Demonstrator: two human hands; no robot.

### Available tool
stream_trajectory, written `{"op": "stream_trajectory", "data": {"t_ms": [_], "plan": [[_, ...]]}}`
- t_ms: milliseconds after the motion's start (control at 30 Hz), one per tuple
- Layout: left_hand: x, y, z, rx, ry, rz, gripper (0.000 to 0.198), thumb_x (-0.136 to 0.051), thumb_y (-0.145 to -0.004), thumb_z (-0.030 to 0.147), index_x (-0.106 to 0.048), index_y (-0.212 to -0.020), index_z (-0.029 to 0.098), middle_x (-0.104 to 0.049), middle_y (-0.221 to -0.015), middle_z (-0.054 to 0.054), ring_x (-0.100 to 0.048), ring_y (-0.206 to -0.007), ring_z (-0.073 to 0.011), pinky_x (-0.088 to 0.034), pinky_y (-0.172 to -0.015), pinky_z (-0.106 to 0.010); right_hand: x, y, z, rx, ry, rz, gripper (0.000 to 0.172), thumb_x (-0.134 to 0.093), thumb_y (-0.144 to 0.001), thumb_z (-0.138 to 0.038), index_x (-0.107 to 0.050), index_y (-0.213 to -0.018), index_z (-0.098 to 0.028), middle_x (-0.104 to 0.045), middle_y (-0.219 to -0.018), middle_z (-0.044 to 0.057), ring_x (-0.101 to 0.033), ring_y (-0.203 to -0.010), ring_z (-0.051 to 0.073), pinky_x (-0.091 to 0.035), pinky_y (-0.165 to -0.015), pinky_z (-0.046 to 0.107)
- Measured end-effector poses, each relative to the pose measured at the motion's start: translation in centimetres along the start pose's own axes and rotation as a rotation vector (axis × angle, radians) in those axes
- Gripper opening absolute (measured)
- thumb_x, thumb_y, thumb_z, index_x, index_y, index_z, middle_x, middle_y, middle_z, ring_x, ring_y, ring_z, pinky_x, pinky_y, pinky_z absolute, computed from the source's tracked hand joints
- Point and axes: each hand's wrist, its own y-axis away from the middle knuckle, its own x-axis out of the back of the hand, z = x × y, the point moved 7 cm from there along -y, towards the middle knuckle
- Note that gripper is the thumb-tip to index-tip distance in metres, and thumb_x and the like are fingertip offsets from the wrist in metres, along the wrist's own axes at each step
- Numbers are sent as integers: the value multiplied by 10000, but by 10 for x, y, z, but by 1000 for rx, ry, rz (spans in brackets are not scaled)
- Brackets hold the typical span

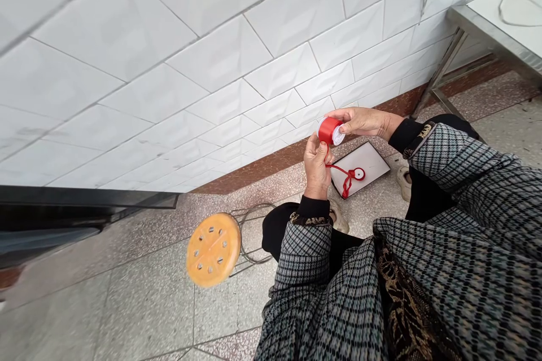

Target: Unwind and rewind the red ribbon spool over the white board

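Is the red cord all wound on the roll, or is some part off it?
Some is off: loose red cord runs down from the red roll in the right hand.

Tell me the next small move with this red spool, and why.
Probably unwind a little more cord, turning the red spool between the right hand and the left hand. Both hands are on the spool, and the red cord runs from it to a knotted loop over the white board, so more slack seems the likeliest useful step.
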Motion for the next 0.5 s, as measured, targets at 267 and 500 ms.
{"op": "stream_trajectory", "data": {"t_ms": [267,500], "plan": [[3,-5,1,16,22,-27,315,-885,-912,419,-646,-982,226,-277,-523,130,-210,-447,-53,-191,-495,-245,-6,-3,13,-42,-112,1,576,-1021,-774,-341,-725,-1247,-197,-815,-1119,35,-723,-973,137,-597,-876,229],[2,-8,1,65,-16,-128,449,-963,-796,467,-594,-882,224,-312,-497,131,-210,-444,-46,-192,-490,-223,-2,-4,20,-85,-27,-19,564,-992,-779,-478,-746,-1221,-228,-814,-1147,43,-722,-1002,163,-608,-910,262]]}}
